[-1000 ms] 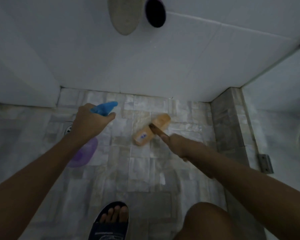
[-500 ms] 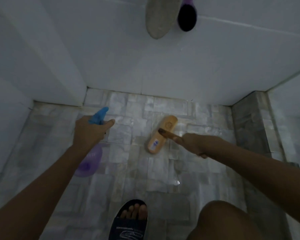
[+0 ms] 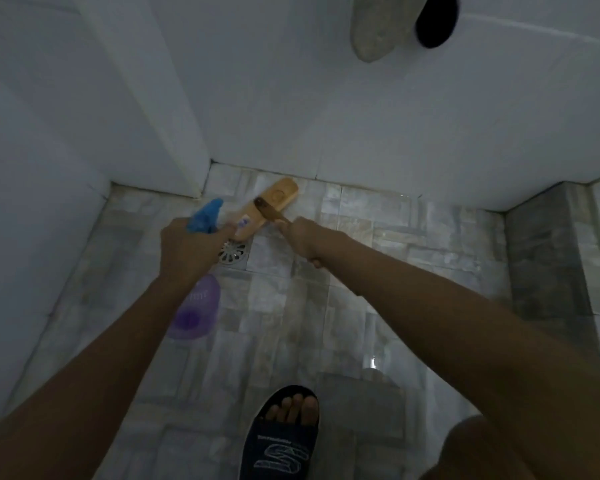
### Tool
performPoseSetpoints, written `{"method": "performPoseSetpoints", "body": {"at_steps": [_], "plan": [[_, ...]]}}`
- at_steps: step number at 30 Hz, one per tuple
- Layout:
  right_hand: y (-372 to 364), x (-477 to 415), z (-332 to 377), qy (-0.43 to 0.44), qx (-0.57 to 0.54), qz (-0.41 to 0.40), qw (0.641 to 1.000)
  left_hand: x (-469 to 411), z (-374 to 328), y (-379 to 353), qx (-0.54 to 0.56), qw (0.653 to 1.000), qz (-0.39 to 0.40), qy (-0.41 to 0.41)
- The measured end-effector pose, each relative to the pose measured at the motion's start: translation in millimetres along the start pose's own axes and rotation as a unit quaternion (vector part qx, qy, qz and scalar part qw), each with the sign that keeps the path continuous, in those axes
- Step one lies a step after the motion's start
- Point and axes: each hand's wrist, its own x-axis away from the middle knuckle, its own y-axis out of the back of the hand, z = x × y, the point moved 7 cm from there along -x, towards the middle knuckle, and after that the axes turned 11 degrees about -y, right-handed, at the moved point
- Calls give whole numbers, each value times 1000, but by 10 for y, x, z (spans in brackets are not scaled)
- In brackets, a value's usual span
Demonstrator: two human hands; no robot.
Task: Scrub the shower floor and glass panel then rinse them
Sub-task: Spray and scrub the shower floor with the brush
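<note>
A person's right hand holds a clenched grip on the handle of a wooden scrub brush, its head pressed to the shower floor by the back wall, centre frame, just above the drain. The left hand grips a purple spray bottle. Floor scrubbing looks under way; glass panel and rinsing apparently remain.

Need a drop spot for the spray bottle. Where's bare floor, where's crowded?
Free: floor tiles between right hand and grey curb. Crowded: far-left corner, where brush, drain, spray bottle and left hand bunch.
</note>
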Motion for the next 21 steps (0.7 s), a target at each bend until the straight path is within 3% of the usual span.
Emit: {"method": "performPoseSetpoints", "body": {"at_steps": [7, 12, 18, 21], "plan": [[543, 264, -1570, -119, -72, -73, 988, 125, -448, -703, -19, 996, 77, -49], [940, 599, -2738, -218, -187, -134, 948, 510, -897, -1676, -39, 968, 215, -120], [895, 947, -3524, -244, -264, -144, 922, 1003, -1507, -2556, -59, 927, 315, -194], [693, 1080, -3854, -226, -246, -155, 930, 1202, -1702, -2878, -65, 907, 348, -229]]}}
